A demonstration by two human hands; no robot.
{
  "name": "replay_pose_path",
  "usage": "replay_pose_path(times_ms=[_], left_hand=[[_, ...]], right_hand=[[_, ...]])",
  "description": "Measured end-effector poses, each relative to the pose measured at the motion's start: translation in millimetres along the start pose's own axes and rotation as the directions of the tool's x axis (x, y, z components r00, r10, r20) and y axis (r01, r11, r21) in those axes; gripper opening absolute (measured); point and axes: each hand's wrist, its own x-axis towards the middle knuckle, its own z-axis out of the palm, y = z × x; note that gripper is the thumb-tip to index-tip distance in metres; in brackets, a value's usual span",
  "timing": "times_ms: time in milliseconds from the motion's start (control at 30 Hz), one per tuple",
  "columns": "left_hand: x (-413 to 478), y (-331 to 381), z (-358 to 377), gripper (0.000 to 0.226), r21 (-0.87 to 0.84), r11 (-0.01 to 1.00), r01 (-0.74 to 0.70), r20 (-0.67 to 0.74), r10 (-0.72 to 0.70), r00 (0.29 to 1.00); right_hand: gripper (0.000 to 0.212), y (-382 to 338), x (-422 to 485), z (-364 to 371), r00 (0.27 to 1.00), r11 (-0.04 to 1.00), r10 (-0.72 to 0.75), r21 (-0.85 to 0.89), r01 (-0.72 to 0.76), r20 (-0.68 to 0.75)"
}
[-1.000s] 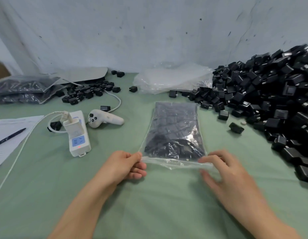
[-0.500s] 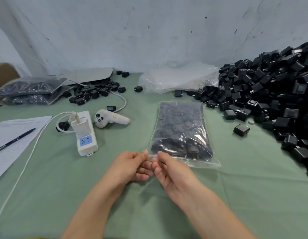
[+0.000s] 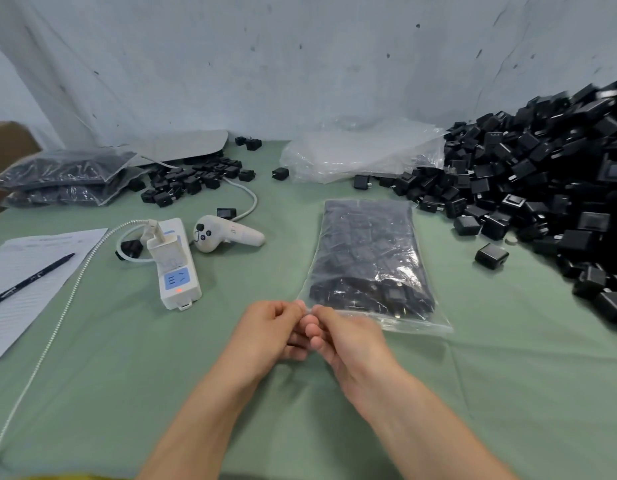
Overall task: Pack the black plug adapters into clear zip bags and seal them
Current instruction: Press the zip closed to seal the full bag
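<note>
At the near left corner of the zip bag point(image 3: 369, 258), the left hand point(image 3: 269, 330) and right hand point(image 3: 350, 337) pinch its edge.

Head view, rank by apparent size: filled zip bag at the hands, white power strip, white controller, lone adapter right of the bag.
1. filled zip bag, clearly largest
2. power strip
3. controller, close to the strip and slightly farther away, so that order is unsure
4. lone adapter, clearly smallest

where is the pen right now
In the head view, the pen lies on the paper sheet at far left, left of the white power strip.
</note>
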Motion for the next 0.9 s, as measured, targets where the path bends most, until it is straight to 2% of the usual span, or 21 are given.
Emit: replay_pose_path(times_ms=[333, 600, 767, 900], left_hand=[[-3, 1, 3, 0.031, -0.029, 0.999, 0.027, -0.006, -0.027, 1.0], [-3, 0, 6, 0.038, 0.055, 0.998, -0.011, 0.001, 0.011, 1.0], [-1, -1, 5, 0.036, 0.022, 1.0, -0.013, -0.03, 0.013, 0.999], [0, -2, 5, 0.032, -0.01, 1.0, -0.011, -0.033, 0.011, 0.999]], right_hand=[[0.021, 0, -7, -5, 0.999, 0.999, 0.003, 0.048, -0.005, 0.05], [0.024, -1, -8, -2, 0.999, 0.997, 0.039, 0.066, -0.04, 0.008], [0.026, -3, -7, -1, 1.0, 0.997, 0.028, 0.074, -0.028, -0.002], [0.019, -3, -12, -7, 0.998, 0.983, 0.057, 0.177, -0.051, -0.025]])
